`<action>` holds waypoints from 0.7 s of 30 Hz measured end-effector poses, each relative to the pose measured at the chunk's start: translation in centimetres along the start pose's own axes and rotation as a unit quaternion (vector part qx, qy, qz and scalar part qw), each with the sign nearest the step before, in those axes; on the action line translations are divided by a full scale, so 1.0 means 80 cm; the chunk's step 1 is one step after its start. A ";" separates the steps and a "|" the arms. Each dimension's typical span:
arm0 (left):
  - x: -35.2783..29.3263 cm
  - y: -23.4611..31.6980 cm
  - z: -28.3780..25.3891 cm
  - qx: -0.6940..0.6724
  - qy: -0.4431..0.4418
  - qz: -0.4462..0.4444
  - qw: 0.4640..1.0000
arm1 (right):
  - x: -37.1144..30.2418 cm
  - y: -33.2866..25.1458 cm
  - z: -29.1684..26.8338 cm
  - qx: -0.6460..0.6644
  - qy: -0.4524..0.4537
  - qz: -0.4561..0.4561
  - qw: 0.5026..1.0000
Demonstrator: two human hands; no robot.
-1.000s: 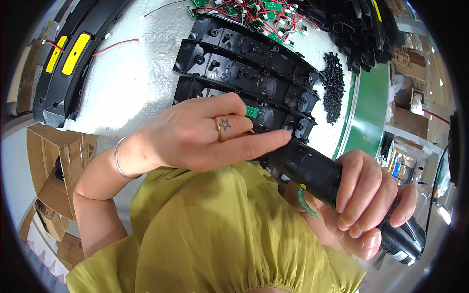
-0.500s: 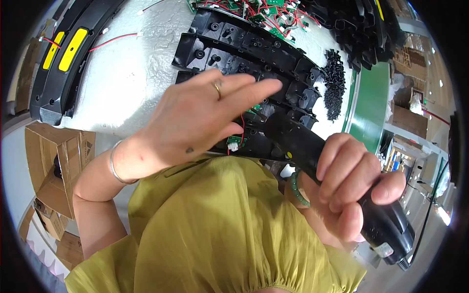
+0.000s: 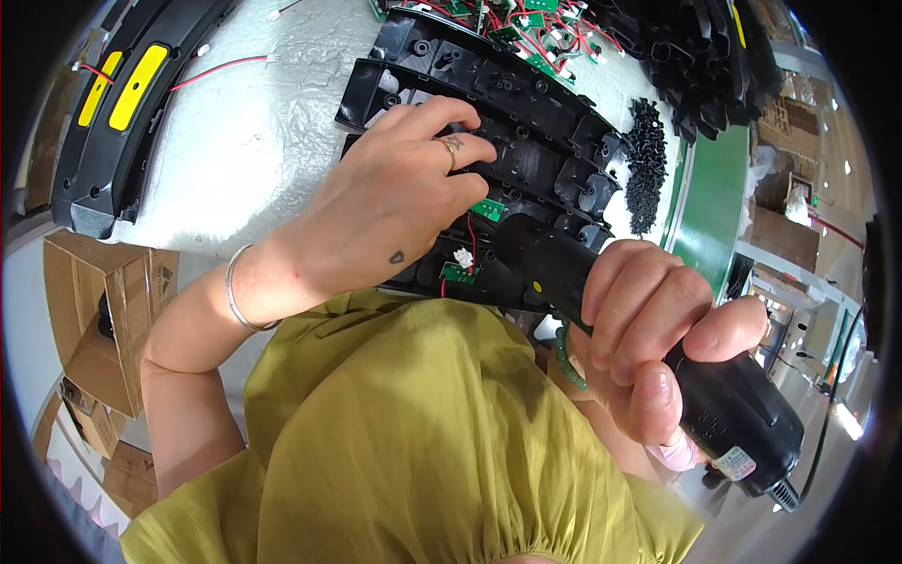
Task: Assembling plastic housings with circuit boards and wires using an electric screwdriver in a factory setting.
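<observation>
My right hand [image 3: 658, 329] is wrapped around a black electric screwdriver [image 3: 728, 404], its cord end low at the right. The screwdriver's front end slants up-left over a black plastic housing [image 3: 507, 282]; its tip cannot be made out. My left hand [image 3: 404, 179] is over the housings with fingers curled down and thumb hidden; anything in its fingers is out of sight. Beside its fingers lies a green circuit board [image 3: 489, 209] in the housing. Below it are another small circuit board [image 3: 458, 274], a red wire and a white connector [image 3: 463, 257].
More open black housings [image 3: 479, 61] lie side by side beyond my hands. Black screws [image 3: 645, 169] are piled at the right. Circuit boards with red wires [image 3: 540, 28] are heaped at the far side. Housings with yellow panels [image 3: 139, 87] stand left, above a cardboard box [image 3: 113, 301].
My left hand has moved slightly up, its outstretched fingers now curled over the housings. My right hand and the screwdriver have shifted a little to the left.
</observation>
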State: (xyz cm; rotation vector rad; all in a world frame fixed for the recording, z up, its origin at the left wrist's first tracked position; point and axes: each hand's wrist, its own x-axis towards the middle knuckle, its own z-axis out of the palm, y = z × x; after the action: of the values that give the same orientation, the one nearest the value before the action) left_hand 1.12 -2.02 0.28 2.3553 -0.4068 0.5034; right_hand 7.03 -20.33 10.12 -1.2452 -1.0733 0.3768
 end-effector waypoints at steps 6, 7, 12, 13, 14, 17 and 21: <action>-0.001 -0.002 0.002 0.013 -0.012 0.003 1.000 | 0.014 0.002 0.011 -0.024 -0.035 0.017 0.999; -0.002 -0.001 0.001 0.004 -0.011 -0.002 1.000 | 0.016 -0.001 0.012 -0.037 -0.051 0.032 0.998; -0.005 0.000 0.001 -0.013 -0.022 -0.022 0.999 | 0.020 0.005 0.014 -0.034 -0.061 0.028 0.997; -0.005 0.000 0.001 -0.010 -0.018 -0.020 1.000 | 0.021 0.007 0.014 -0.031 -0.061 0.015 0.998; -0.004 0.000 0.002 -0.006 -0.014 -0.018 1.000 | 0.022 0.009 0.015 -0.027 -0.060 0.002 0.998; -0.001 0.003 0.002 -0.003 -0.018 -0.018 1.000 | 0.023 0.013 0.012 -0.014 -0.068 -0.028 0.997; 0.001 0.000 0.002 0.009 -0.005 -0.009 1.000 | 0.031 0.005 -0.010 -0.010 -0.099 -0.012 0.995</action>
State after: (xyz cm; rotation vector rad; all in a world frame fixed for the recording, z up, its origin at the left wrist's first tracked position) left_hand 1.22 -2.18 0.20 2.3772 -0.3870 0.4893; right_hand 9.01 -18.85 10.93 -1.2296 -1.2633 0.4796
